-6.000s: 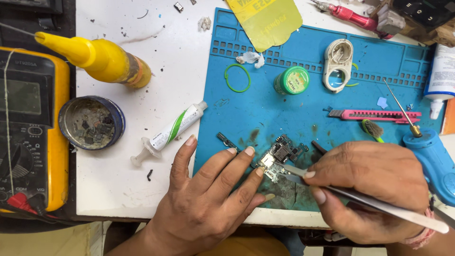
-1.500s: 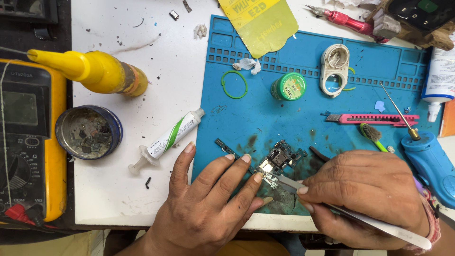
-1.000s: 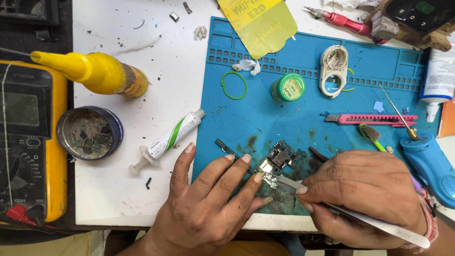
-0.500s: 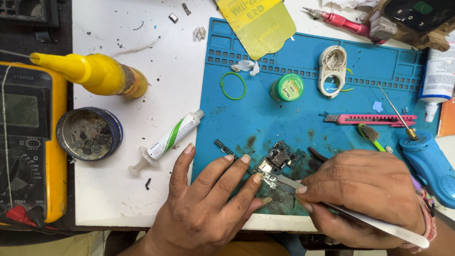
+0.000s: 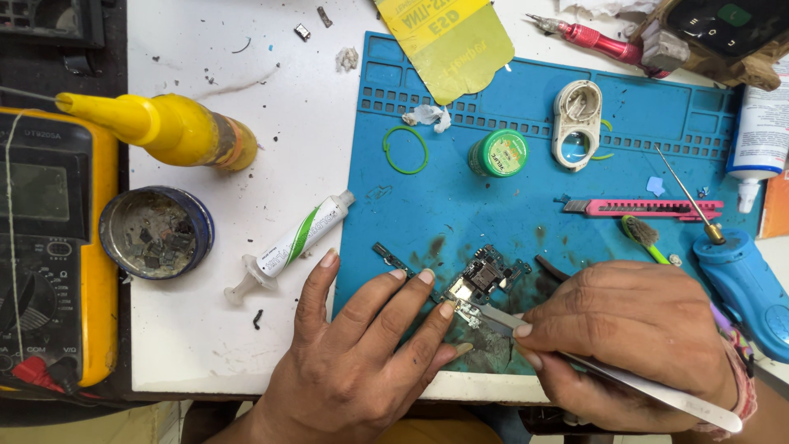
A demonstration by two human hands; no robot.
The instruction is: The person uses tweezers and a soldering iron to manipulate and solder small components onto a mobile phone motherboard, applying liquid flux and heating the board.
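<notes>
- Circuit board [image 5: 483, 279]: lower centre of frame, on the blue mat [image 5: 526, 205], between the two hands.
- Left hand [image 5: 362, 353]: fingers spread, fingertips pressing the board's left edge.
- Right hand [image 5: 633, 337]: closed around metal tweezers [image 5: 592, 366], tips touching the board.

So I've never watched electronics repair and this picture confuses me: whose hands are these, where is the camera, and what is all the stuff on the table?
The camera sits on the person's head and looks down, so both hands are their own. The left hand presses its fingertips on a small circuit board lying on the blue work mat. The right hand holds metal tweezers, tips at the board. Around them lie a pink utility knife, a green-lidded jar, a syringe tube, a yellow squeeze bottle, a grimy round tin and a yellow multimeter.
</notes>
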